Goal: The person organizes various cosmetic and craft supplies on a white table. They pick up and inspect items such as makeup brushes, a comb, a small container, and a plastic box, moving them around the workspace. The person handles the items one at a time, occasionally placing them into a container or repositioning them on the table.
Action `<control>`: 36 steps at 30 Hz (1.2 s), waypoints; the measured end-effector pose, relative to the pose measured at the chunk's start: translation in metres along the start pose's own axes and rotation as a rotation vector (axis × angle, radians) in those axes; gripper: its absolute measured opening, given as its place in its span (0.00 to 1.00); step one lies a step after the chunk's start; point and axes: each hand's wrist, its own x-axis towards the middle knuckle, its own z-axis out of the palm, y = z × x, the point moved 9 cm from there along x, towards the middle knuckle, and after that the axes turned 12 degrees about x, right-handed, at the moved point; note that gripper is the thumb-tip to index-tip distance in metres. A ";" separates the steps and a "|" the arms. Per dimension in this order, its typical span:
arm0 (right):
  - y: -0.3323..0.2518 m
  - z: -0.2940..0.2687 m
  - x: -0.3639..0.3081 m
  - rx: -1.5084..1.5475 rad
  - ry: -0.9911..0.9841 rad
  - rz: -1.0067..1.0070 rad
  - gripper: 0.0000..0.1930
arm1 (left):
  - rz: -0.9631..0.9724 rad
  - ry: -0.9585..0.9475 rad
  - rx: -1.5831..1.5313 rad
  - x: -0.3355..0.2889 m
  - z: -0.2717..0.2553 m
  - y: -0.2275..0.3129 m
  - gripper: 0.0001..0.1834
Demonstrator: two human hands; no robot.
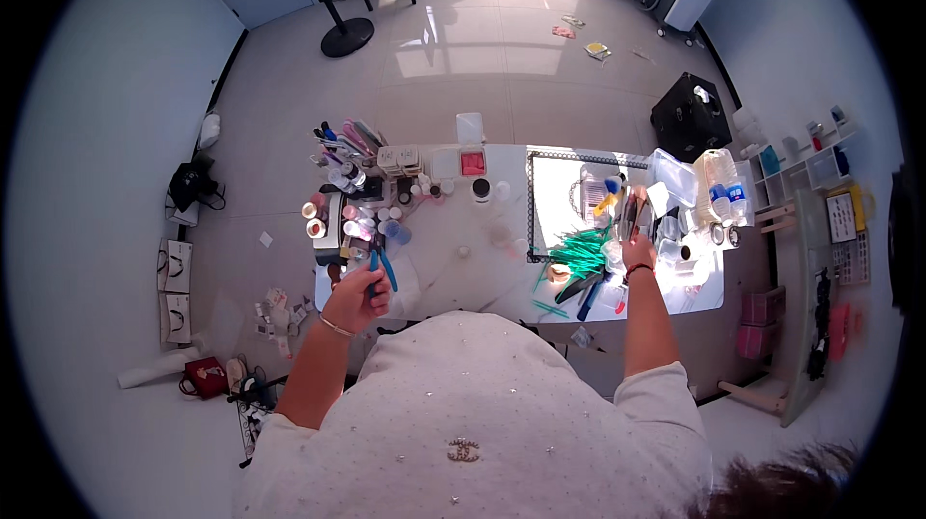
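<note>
My left hand [359, 297] is closed around blue-handled pliers [390, 270] at the table's near left edge. Their handles spread upward; the rest is hidden in my fist. Close beyond them stand small jars and bottles [359, 228]. On the right, my right hand [638, 253] is closed on a bundle of slim, dark and reddish tools [633, 210] that point away from me. Their exact kind is too small to tell. Left of this hand, a heap of thin green sticks [583, 253] lies partly over a black-edged white sheet [559, 181].
Pens and tools [359, 138] stand upright at the table's far left. A small container with red contents [473, 164] sits at the back middle. Clear plastic boxes [673, 177] and blue-labelled bottles [728, 193] crowd the right. A black case [691, 120] and a standing fan [346, 37] are on the floor beyond.
</note>
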 end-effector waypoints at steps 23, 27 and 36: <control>-0.029 0.005 -0.072 0.839 -0.114 -0.093 0.08 | 0.289 -0.796 -0.181 -0.022 0.080 0.028 0.08; -0.087 -0.014 -0.127 1.040 -0.199 -0.169 0.08 | 0.314 -0.874 -0.180 -0.029 0.106 0.051 0.07; -0.236 -0.045 -0.245 1.226 -0.546 -0.431 0.10 | 0.372 -1.147 -0.348 -0.026 0.131 0.072 0.16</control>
